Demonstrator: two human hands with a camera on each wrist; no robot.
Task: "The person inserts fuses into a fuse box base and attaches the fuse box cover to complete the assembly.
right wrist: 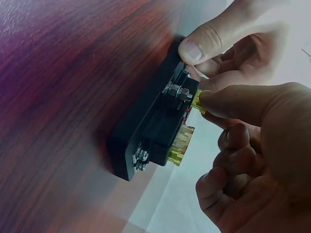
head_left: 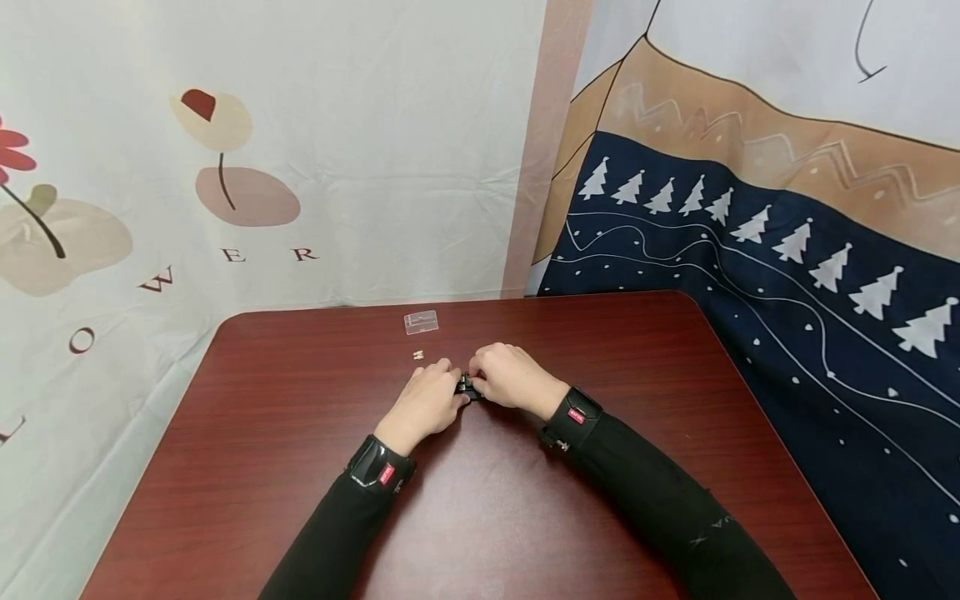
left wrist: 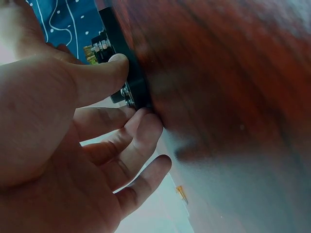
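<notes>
1. Floral curtain (head_left: 247, 196): hangs behind the table (head_left: 637, 375), left side.
2. Small pale pieces (head_left: 417, 355): loose on the table just beyond the left hand (head_left: 426, 398); too small to ID.
3. Clear rectangular plastic piece (head_left: 422, 322): flat, near the far edge.
4. Left hand: thumb and fingers gripping the fuse block's base.
5. Black fuse block (right wrist: 146, 114): at the tabletop, between both hands.
6. Right hand (head_left: 510, 375): thumb and finger pinching yellow blade fuse (right wrist: 198, 104) at the block; can't tell if seated.
7. Navy tree-print curtain (head_left: 750, 333): right.
</notes>
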